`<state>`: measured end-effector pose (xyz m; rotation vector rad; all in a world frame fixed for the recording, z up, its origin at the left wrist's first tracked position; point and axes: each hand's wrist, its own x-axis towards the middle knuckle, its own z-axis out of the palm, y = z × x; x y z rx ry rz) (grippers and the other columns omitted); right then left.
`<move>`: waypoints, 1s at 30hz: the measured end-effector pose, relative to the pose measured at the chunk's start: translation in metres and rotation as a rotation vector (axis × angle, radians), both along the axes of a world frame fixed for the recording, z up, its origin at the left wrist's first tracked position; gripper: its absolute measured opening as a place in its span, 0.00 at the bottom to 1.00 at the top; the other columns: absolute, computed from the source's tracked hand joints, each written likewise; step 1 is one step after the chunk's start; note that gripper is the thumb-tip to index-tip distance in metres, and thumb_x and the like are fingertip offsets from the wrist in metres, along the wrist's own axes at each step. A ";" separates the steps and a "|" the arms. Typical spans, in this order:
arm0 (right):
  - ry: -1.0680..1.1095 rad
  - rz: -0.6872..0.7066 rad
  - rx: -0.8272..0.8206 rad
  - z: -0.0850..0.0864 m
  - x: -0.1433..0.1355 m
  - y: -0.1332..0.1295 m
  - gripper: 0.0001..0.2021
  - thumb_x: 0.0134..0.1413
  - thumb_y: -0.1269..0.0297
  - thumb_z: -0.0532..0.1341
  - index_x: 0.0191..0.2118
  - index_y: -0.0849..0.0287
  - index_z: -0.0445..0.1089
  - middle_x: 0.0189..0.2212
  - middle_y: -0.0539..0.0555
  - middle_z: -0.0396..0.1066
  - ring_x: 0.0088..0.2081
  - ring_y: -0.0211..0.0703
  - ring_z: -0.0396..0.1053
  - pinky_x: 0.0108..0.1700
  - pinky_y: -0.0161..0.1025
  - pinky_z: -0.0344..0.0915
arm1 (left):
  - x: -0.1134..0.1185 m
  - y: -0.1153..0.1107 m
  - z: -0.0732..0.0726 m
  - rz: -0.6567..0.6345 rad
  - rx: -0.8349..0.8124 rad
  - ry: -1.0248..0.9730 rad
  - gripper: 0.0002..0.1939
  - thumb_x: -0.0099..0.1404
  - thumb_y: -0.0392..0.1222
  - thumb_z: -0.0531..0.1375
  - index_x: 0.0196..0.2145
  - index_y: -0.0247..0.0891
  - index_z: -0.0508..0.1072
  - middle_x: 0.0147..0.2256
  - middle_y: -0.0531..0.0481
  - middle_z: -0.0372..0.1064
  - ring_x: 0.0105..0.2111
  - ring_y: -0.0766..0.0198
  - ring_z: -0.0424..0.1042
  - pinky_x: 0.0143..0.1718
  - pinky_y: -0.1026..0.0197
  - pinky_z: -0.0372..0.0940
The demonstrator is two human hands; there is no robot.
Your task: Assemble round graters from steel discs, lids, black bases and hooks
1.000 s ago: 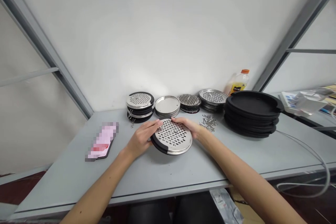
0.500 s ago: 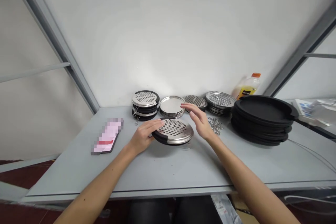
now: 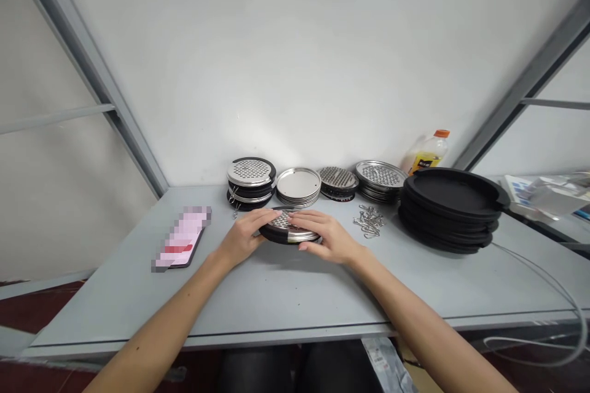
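Both hands are on a round metal grater [image 3: 282, 221] with oblong holes, seated in a black rim, just above the front of the table. My left hand [image 3: 244, 234] grips its left edge, fingertips on top. My right hand [image 3: 329, 237] lies over the right part, fingers across the top and thumb at the near edge. Behind it stand a pile of finished-looking round graters with black rims [image 3: 251, 173], plain metal discs [image 3: 298, 184], and graters with raised teeth [image 3: 338, 178]. Small metal clips [image 3: 369, 221] lie in a loose heap to the right.
A stack of black round trays [image 3: 454, 196] stands at the right, with another pile of metal grater discs [image 3: 380, 175] and an orange-capped bottle [image 3: 431, 150] behind. A phone [image 3: 184, 239] lies at the left. Packets [image 3: 548, 196] and a white cable [image 3: 544, 264] are far right.
My right hand has come down from the air onto the grater and now holds its right side. The grater has turned slightly and its rim's end has shifted in my left hand.
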<state>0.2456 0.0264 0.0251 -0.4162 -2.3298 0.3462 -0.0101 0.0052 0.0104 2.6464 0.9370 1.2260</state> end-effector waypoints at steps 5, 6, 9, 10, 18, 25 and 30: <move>0.050 -0.039 -0.174 0.001 0.001 -0.003 0.21 0.60 0.49 0.57 0.53 0.57 0.70 0.48 0.60 0.74 0.48 0.51 0.72 0.49 0.47 0.68 | 0.003 -0.005 0.003 0.013 -0.262 -0.052 0.22 0.67 0.41 0.58 0.58 0.44 0.64 0.53 0.47 0.70 0.51 0.57 0.70 0.54 0.54 0.65; 0.061 -0.048 -0.198 0.001 0.000 -0.004 0.21 0.60 0.49 0.57 0.52 0.57 0.70 0.47 0.60 0.74 0.47 0.51 0.72 0.48 0.46 0.68 | 0.005 -0.006 0.005 0.021 -0.275 -0.067 0.23 0.66 0.42 0.59 0.58 0.44 0.65 0.53 0.46 0.70 0.51 0.56 0.70 0.54 0.53 0.64; 0.095 -0.069 -0.248 0.002 0.001 -0.003 0.21 0.60 0.50 0.56 0.51 0.58 0.71 0.46 0.60 0.75 0.45 0.51 0.73 0.46 0.46 0.69 | 0.008 -0.010 0.012 0.014 -0.300 -0.090 0.30 0.62 0.51 0.63 0.59 0.42 0.63 0.56 0.44 0.67 0.54 0.51 0.67 0.56 0.50 0.61; 0.103 -0.074 -0.258 0.002 0.001 -0.002 0.20 0.60 0.50 0.56 0.50 0.58 0.71 0.46 0.60 0.75 0.45 0.51 0.73 0.46 0.46 0.69 | 0.009 -0.011 0.014 -0.002 -0.319 -0.102 0.30 0.63 0.53 0.61 0.59 0.41 0.64 0.56 0.43 0.66 0.55 0.50 0.66 0.56 0.50 0.60; 0.019 0.003 -0.104 -0.001 0.003 -0.003 0.21 0.56 0.54 0.62 0.52 0.58 0.70 0.49 0.61 0.73 0.52 0.52 0.70 0.53 0.50 0.67 | 0.004 -0.010 0.011 -0.053 -0.377 0.029 0.30 0.66 0.52 0.58 0.62 0.39 0.61 0.60 0.42 0.61 0.60 0.49 0.60 0.61 0.47 0.55; -0.143 -0.001 0.032 -0.003 0.004 -0.006 0.23 0.56 0.54 0.61 0.54 0.60 0.69 0.52 0.63 0.71 0.54 0.54 0.68 0.56 0.52 0.65 | 0.000 -0.007 0.008 -0.018 -0.363 0.230 0.36 0.63 0.55 0.61 0.64 0.38 0.58 0.63 0.41 0.56 0.63 0.49 0.54 0.63 0.44 0.52; -0.193 -0.034 0.010 -0.005 0.004 -0.005 0.26 0.52 0.50 0.63 0.54 0.59 0.68 0.53 0.63 0.69 0.55 0.54 0.66 0.58 0.53 0.61 | 0.000 -0.005 0.003 -0.001 -0.302 0.286 0.37 0.62 0.56 0.61 0.64 0.41 0.57 0.63 0.42 0.54 0.64 0.50 0.52 0.63 0.44 0.52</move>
